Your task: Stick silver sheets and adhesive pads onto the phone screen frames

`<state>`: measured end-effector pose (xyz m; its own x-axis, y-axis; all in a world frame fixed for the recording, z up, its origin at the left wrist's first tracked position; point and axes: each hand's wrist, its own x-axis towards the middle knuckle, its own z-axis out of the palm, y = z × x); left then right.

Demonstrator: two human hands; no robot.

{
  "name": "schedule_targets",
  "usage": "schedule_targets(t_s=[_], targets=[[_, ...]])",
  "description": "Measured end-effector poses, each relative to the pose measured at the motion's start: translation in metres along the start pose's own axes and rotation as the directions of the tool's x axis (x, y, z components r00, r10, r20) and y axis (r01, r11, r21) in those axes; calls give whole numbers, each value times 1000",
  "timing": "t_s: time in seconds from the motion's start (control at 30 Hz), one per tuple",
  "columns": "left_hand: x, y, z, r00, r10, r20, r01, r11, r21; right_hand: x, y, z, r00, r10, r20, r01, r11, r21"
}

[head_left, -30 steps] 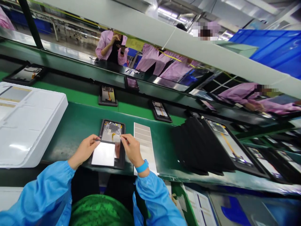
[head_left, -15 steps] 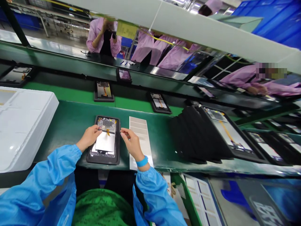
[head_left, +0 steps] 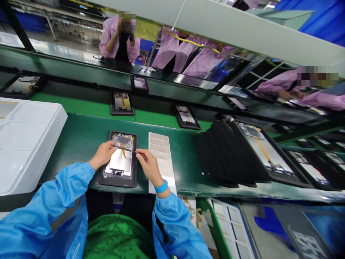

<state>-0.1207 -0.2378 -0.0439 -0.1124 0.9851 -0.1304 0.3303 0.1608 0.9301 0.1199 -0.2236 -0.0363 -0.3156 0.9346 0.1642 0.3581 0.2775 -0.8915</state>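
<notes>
At the far left a white foam tray [head_left: 27,144] sits on the green bench [head_left: 81,140], well apart from the work.

The person's left hand [head_left: 104,154] rests at the upper left corner of the tablet [head_left: 120,160]. Its thumb and forefinger are pinched together just over the circuit board. The tablet lies flat in a black carrier [head_left: 118,181] at the near edge of the bench, straight in front of the person. Its back is off, so the board, an orange flex cable and the pale battery panel all show.

The right hand [head_left: 147,165], with a blue wristband [head_left: 161,187], is at the tablet's right edge. Its thumb and forefinger are also pinched shut. Whatever the two pinches hold is too thin to make out.

Just right of that hand lies a sheet of grey strips [head_left: 161,151], touching the carrier's side; its rows look mostly full.

Further right stands a fanned stack of black covers [head_left: 218,154], with a second open tablet [head_left: 258,147] leaning on it.

Judging from this, the work is midway. The internals are seated and the hands are busy where board meets battery, but the unit is bare, with no cover fitted.
</notes>
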Motion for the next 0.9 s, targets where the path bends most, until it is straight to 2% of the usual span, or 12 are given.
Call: schedule_targets(t_s=[0.37, 0.63, 0.9], targets=[[3, -1, 1, 999, 32, -22, -31, 997, 66, -8, -5, 8, 998, -54, 44, 58, 994, -97], [4, 1, 1, 997, 63, -54, -52, 981, 189, -19, -3, 24, 964, -192, 183, 238, 930, -280], [6, 4, 2, 994, 101, -50, -77, 933, 351, -20, -5, 26, 964, -171, 206, 235, 908, -348]])
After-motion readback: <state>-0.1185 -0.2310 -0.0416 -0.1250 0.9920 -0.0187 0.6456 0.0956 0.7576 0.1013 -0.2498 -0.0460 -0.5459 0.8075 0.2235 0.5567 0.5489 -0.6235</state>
